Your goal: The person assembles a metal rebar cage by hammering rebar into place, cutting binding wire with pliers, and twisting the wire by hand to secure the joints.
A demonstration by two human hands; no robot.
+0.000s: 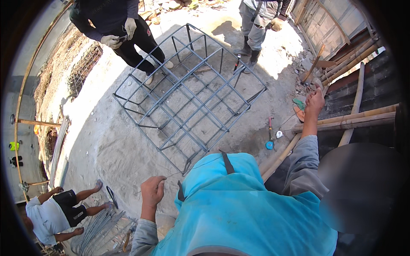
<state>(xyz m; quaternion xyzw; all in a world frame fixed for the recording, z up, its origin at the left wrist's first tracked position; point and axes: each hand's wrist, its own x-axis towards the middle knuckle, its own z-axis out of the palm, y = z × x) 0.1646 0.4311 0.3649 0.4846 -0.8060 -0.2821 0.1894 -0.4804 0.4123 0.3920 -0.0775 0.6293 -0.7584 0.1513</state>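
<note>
My left hand (pixel 153 191) is closed in a pinch at the lower middle, in front of the steel rebar cage (pixel 184 126). A thin wire (pixel 209 162) runs from its fingers across the front of my turquoise shirt. Out to the right, beside the dark wall, my right hand (pixel 315 100) is raised with its fingers closed. A thin strand leads up toward that hand and looks like the same wire, though its end in the fingers is too small to see clearly. The cage rests on the ground ahead, touched by neither hand.
A hammer (pixel 270 128), a blue round tool (pixel 269 145) and bamboo poles (pixel 348 121) lie right. Two people stand beyond the cage, one in gloves (pixel 112 41), the other in boots (pixel 253 57). Someone in a white shirt (pixel 48 218) is lower left, near loose rods (pixel 96 232).
</note>
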